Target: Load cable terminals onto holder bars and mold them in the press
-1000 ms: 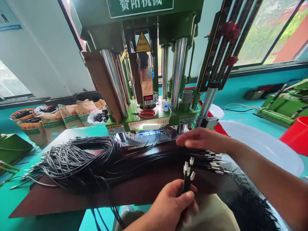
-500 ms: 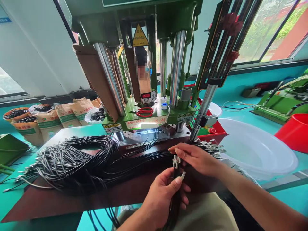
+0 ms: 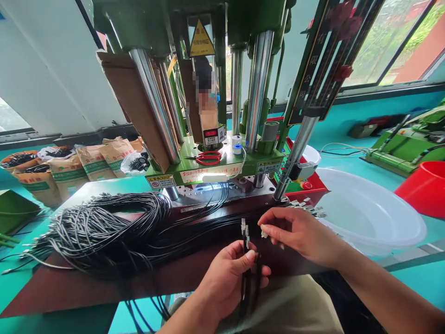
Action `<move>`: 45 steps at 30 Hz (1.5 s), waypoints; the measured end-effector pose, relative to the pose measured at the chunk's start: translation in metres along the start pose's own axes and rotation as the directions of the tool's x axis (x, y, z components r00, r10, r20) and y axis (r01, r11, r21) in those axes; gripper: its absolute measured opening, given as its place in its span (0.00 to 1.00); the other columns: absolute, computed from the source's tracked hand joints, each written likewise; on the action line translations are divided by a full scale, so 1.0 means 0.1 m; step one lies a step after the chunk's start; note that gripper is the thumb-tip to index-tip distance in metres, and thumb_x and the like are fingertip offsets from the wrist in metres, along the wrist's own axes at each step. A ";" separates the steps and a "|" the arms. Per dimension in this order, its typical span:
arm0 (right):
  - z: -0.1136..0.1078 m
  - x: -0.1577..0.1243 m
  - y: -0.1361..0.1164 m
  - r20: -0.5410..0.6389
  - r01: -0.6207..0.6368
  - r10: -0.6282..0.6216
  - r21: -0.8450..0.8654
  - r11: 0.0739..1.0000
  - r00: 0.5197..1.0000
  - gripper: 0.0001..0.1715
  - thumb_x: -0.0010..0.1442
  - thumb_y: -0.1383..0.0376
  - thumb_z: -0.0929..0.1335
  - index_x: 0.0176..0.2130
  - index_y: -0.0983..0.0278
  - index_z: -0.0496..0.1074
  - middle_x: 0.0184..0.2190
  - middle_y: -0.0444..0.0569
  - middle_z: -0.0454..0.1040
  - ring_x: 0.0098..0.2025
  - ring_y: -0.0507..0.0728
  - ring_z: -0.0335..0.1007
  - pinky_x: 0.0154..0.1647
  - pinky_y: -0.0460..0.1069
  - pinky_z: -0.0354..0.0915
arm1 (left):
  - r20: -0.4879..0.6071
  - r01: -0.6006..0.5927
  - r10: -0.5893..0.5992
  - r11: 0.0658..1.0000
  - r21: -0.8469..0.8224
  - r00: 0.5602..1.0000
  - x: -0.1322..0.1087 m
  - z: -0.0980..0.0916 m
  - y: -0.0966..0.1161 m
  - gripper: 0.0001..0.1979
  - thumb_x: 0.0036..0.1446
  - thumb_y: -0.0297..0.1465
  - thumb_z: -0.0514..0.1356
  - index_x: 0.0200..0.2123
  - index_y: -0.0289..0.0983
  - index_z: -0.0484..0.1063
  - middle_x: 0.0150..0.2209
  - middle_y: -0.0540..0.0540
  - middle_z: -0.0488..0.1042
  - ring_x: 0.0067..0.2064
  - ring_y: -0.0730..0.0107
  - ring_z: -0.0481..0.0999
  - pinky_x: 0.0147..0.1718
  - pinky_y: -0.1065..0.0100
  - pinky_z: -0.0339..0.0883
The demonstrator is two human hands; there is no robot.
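My left hand (image 3: 231, 273) is closed around several black cables whose metal connectors (image 3: 244, 231) stick up above the thumb. Just right of it, my right hand (image 3: 295, 232) pinches a small metal connector (image 3: 264, 232) between thumb and fingertips; dark cable hangs between the two hands. A large coiled bundle of black cables (image 3: 114, 227) lies on the left of the dark red table (image 3: 69, 290), its ends pointing left. More connector ends (image 3: 313, 208) lie behind my right wrist. Several thin cables (image 3: 220, 197) run out from the green press (image 3: 181, 175).
Red-handled scissors (image 3: 208, 158) and a blue-and-white roll (image 3: 237, 149) sit on the press bed. A white tub (image 3: 375, 208) and a red bucket (image 3: 424, 190) stand at the right. Paper sacks (image 3: 67, 174) line the left. A person (image 3: 207, 99), blurred, shows behind the press.
My right hand has moved slightly right, away from my left hand, with a connector at its fingertips. Fewer connectors now stand above my left hand, which has shifted a little left.
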State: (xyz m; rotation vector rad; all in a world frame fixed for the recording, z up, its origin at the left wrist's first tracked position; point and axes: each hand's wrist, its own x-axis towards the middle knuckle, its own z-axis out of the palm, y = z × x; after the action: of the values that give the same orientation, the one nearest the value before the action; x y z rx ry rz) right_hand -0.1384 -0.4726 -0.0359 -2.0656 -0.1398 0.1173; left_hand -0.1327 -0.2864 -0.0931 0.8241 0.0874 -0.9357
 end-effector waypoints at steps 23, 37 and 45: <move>0.29 0.10 0.09 0.203 0.096 -0.086 -0.036 0.995 0.975 0.26 0.63 0.51 0.62 0.57 0.58 0.67 0.43 0.48 0.77 0.28 0.53 0.74 0.34 0.49 0.70 | -0.039 -0.194 0.198 0.978 0.076 0.979 0.03 -0.03 -0.01 0.13 0.52 0.30 0.65 0.40 0.30 0.70 0.32 0.44 0.72 0.29 0.73 0.74 0.29 0.71 0.67; 0.42 1.48 0.46 0.013 0.114 -0.136 -0.628 0.770 0.991 0.15 0.52 0.60 0.72 0.38 0.68 0.74 0.40 0.55 0.74 0.43 0.60 0.69 0.43 0.49 0.62 | -0.215 -0.122 0.136 0.989 0.080 0.967 0.02 -0.08 0.11 0.11 0.56 0.29 0.62 0.40 0.30 0.65 0.32 0.43 0.73 0.27 0.73 0.74 0.27 0.71 0.70; 0.00 0.95 0.27 0.073 0.114 -0.090 -0.743 0.659 0.993 0.08 0.56 0.66 0.68 0.39 0.65 0.70 0.40 0.53 0.72 0.42 0.61 0.69 0.38 0.50 0.59 | -0.195 -0.182 0.222 0.961 0.206 0.955 0.02 -0.13 0.07 0.11 0.55 0.30 0.61 0.39 0.30 0.66 0.29 0.47 0.70 0.22 0.80 0.67 0.19 0.77 0.60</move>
State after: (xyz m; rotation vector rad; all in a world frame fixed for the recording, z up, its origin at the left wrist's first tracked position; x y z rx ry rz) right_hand -0.0432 -0.4712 -0.0616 -2.8871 -0.3759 0.0146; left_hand -0.1227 -0.2772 -0.0985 1.0874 0.1029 -0.6635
